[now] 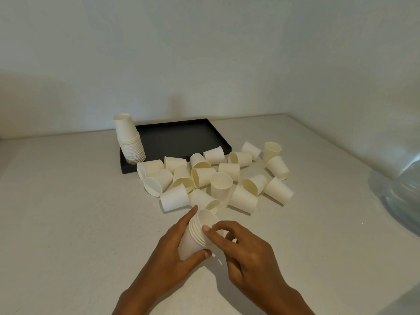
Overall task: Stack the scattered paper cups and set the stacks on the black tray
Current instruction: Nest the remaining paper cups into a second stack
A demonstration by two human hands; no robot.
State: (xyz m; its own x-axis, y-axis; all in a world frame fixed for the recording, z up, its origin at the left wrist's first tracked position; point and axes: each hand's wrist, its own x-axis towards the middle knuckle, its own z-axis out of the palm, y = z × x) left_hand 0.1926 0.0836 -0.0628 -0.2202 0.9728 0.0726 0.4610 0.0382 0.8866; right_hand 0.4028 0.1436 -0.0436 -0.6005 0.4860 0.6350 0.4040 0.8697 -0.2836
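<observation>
Head view showed my left hand [172,242] gripping a short nested stack of white paper cups [195,235], right hand [245,251] pinching its rims; one tall inverted stack [130,139] stood at the flat black tray's [181,137] left edge, about twenty loose cups [218,176] remained.

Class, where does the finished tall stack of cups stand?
The tall stack stands upside down in the black tray's near-left corner, left of centre in the head view.

Our left hand [175,242] curled around a short nested stack of white paper cups [195,237], index finger stretched along its side, our right hand [241,253] pinching the stack's rims, both forearms angled inward
</observation>
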